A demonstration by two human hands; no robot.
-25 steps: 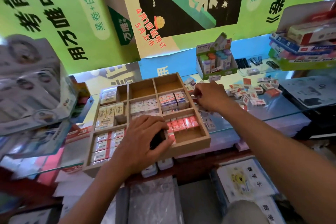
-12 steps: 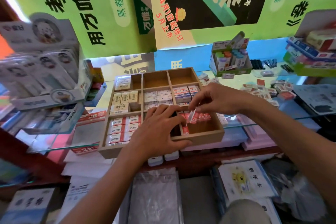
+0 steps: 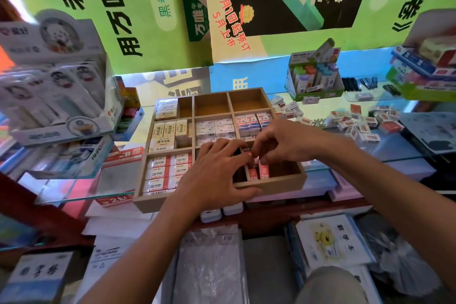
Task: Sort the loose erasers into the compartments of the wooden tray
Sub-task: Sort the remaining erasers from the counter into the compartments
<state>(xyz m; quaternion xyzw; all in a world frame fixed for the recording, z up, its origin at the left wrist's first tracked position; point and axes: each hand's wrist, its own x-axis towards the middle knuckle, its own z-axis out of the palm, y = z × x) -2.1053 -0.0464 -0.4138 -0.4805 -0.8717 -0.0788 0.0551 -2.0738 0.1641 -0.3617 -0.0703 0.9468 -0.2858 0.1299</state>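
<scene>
— On the glass desk (image 3: 385,155) in front of us sits the wooden tray (image 3: 276,184). Where are our hands?

— Both over its near right compartment. Our left hand (image 3: 217,175) lies across the tray's front edge, fingers spread and fairly straight, the thumb pressed along the front wall, the fingertips reaching into the middle compartment. It grips nothing that we can see.

— And the right?

— Our right hand (image 3: 278,142) comes in from the right with fingers curled downward, the tips pinching a red-and-white 2B eraser (image 3: 256,160) just above the row of red 2B erasers (image 3: 259,173) standing upright in that compartment.

— Where are the rest?

— Yellowish erasers (image 3: 167,131) fill the left middle compartment, white ones (image 3: 214,128) the centre, blue-printed ones (image 3: 251,122) the right. White 2B erasers (image 3: 160,173) fill the near left one. Two far compartments show bare wood. Loose erasers (image 3: 357,123) lie scattered on the glass, well to the right of the tray.
</scene>
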